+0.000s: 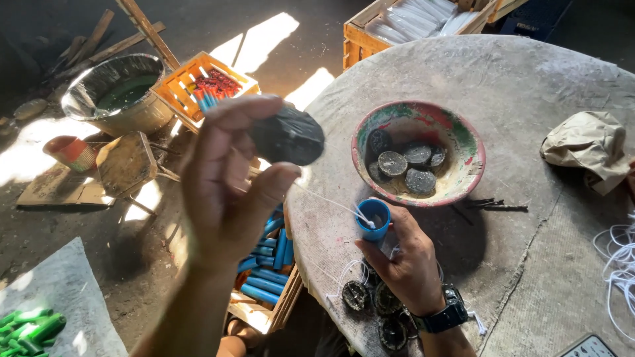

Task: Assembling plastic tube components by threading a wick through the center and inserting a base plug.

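Nearest, the right hand (410,264) rests on the round table (529,86), fingers clamped on an upright blue tube (374,219) with a white string (331,201) running out of it; dark discs (370,301) lie by that wrist; the raised left hand (228,192) pinches a black lump (288,135) at its fingertips; beyond, a bowl (463,142) holds more discs; behind it stands a wooden crate (360,39).

A round tabletop (529,86) carries a paint-stained bowl (463,142) of dark discs and a crumpled cloth (585,149). White cords (618,258) lie at its right edge. On the floor stand a metal basin (119,92), an orange crate (178,82) and a wooden crate (360,39) of white tubes.
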